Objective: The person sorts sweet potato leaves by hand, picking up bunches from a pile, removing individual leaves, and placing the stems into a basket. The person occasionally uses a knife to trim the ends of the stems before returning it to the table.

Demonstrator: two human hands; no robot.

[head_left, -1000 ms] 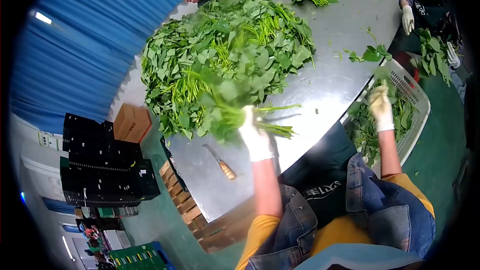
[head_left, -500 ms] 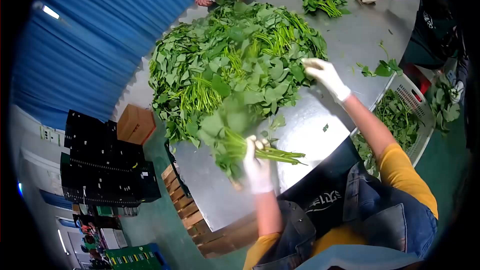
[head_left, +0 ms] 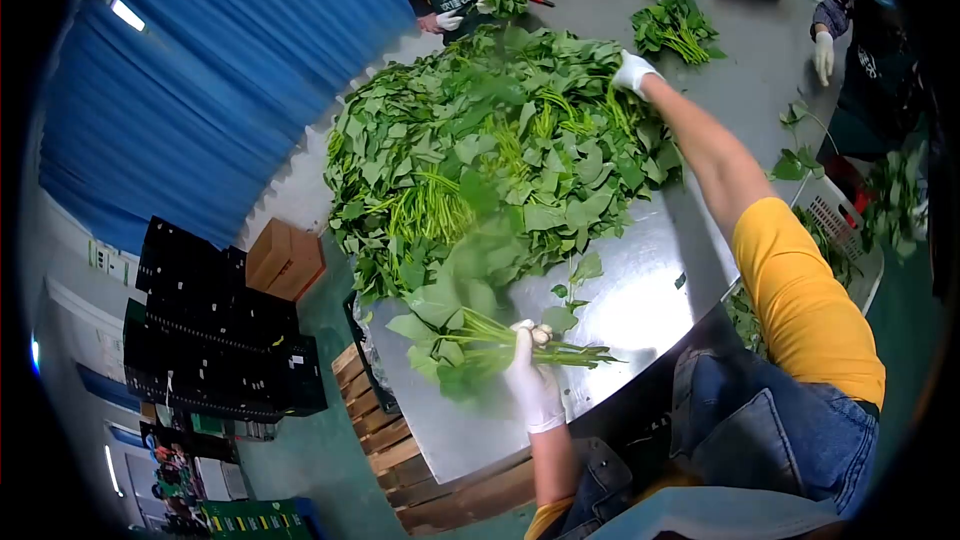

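from the head view, the only one here, i see a broad pile of leafy green stalks (head_left: 590, 180) spread over the metal tabletop (head_left: 460, 445), ahead of the worker. the white-gloved left hand (head_left: 533, 390) is closed round a bunch of long-stemmed leaves (head_left: 490, 330), lifted above the tabletop's near-left corner. that bunch lies crosswise: leaves toward the left edge, cut-looking stem ends pointing right, toward the near edge.

the right hand (head_left: 632, 73) is stretched well away, at the pile's far right flank, fingers against the leaves; i cannot tell whether they grip anything. from there the pile spreads back toward the left edge, so the right hand is the one touching it, while the left is just off its near side. the two hands are well apart, with much of the pile's right part between them.

beyond the right hand, toward the far edge, rests a separate bunch of greens (head_left: 680, 32). a white crate (head_left: 832, 212) stands by the near edge, off to the right.
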